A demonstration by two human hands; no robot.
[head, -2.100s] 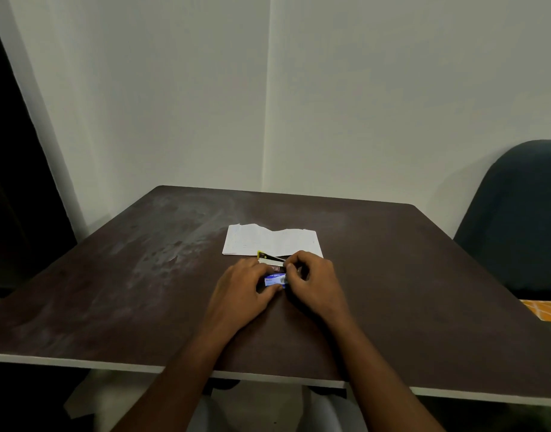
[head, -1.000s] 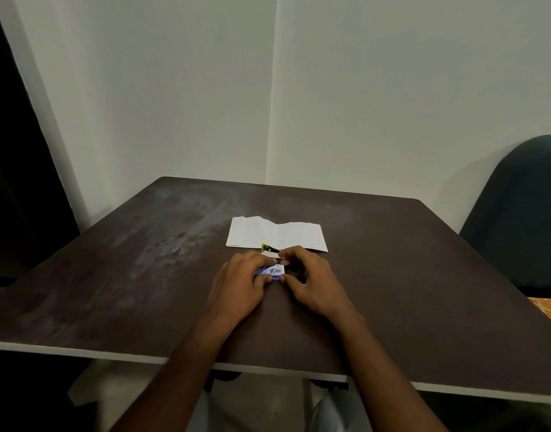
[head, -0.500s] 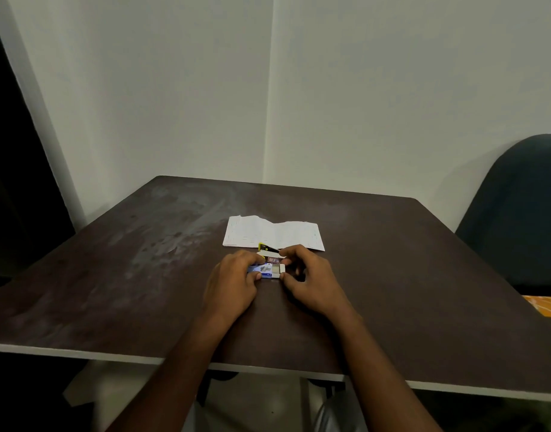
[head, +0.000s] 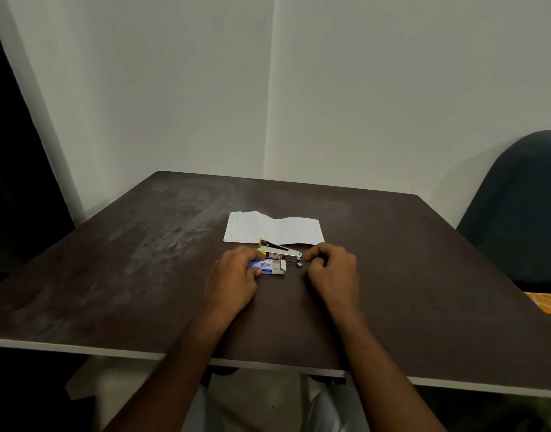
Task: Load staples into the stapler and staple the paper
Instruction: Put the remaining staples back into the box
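Dark brown laminate surface point(head: 112, 275) carries all items. The left hand point(head: 233, 275) pinches a small blue cardboard staple box point(head: 266, 267), whose right end flap stands open. Just behind the box lies a yellow-and-black metal stapler point(head: 279, 249), opened, near the edge of the white creased paper sheet point(head: 272, 229). The right hand point(head: 332, 269) is curled beside a small grey piece point(head: 299, 265), possibly staples; contact cannot be confirmed.

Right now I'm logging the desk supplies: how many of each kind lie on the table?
Paper sheet: 1
Stapler: 1
Staple box: 1
Loose staple strip: 1
Total: 4
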